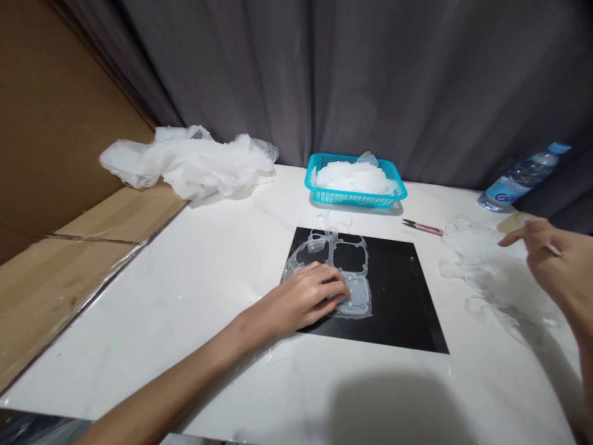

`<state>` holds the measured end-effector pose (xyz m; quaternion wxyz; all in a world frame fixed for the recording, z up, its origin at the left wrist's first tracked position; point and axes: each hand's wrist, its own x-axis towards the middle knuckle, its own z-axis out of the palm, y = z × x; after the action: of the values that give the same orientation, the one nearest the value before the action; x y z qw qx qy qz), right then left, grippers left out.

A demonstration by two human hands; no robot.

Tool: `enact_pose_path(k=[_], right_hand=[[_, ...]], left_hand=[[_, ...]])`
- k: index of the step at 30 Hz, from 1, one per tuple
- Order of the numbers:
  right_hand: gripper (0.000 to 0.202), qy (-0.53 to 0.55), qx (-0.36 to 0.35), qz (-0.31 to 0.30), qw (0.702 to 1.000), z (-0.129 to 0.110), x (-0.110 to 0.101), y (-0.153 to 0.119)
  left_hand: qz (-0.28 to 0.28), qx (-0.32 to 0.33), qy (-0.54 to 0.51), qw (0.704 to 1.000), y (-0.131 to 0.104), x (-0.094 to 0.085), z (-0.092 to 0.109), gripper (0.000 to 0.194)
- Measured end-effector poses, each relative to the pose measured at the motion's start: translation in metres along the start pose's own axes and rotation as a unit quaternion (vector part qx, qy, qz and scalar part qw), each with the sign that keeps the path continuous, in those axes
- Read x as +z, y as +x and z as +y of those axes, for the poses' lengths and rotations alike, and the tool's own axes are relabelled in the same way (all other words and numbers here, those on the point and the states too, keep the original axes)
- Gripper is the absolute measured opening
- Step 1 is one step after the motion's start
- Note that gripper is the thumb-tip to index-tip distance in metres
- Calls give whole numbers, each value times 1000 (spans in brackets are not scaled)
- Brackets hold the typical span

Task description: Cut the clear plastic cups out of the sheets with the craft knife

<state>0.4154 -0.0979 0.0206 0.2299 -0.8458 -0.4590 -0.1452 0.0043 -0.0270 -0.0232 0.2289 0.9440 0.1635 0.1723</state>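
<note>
The clear plastic sheet (359,296) lies on the black mat (398,296), mid-worktop (185,296), under my left hand (310,296), whose fingers rest on it, loosely bent. To the right, my right hand (553,259) has its fingers closed round a pale-yellow piece (512,222), near crumpled plastic scraps (467,238). A blue basket (356,198) stands beyond the mat.

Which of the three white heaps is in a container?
The middle heap, inside the blue basket; the left heap and the wispy right heap lie loose, without a basket.
</note>
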Motion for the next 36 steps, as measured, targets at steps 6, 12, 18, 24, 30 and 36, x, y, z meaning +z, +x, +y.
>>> enact_pose_path(k=[6, 12, 18, 24, 30, 36], right_hand=[[58, 96, -60, -34, 993, 7, 6, 1], [68, 194, -93, -12, 977, 6, 11, -5], [87, 228, -105, 125, 960, -4, 16, -12], [81, 454, 2, 238, 858, -19, 26, -6], [66, 685, 76, 57, 723, -31, 23, -6], [70, 709, 112, 79, 692, -59, 41, -22]], left_hand=[[-9, -2, 15, 1000, 1, 0, -1, 18], [-11, -4, 14, 1000, 0, 0, -1, 18], [-6, 1, 14, 1000, 1, 1, 0, 18], [-1, 11, 21, 1000, 1, 1, -1, 19], [-5, 17, 25, 1000, 0, 1, -4, 20], [-1, 7, 13, 1000, 2, 1, -2, 18]])
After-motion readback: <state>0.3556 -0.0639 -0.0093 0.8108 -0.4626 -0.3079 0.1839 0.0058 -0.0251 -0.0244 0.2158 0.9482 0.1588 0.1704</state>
